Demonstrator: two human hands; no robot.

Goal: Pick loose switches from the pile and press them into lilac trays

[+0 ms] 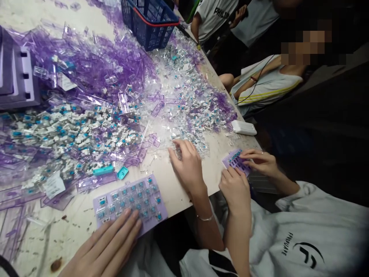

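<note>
Left hand (99, 256) stretched out flat across a lilac rectangular plastic plate (151, 223) of blue-centred switches (141, 184), on the pale wooden counter (173, 200), right hand (188, 165) half-curled — cannot tell whether holding anything — beside heaped small clear, white and blue plastic pieces (198, 115)

Fingers extended, the left hand (115, 240) rests on a rectangular lilac plastic plate (148, 226) set with blue-and-clear switches (146, 202). Beyond it spreads a heap of small white-and-blue plastic parts (66, 129). The right hand (187, 163) curls by loose clear plastic pieces (161, 130) (a co-worker's hands (235, 188) to its right).
</note>
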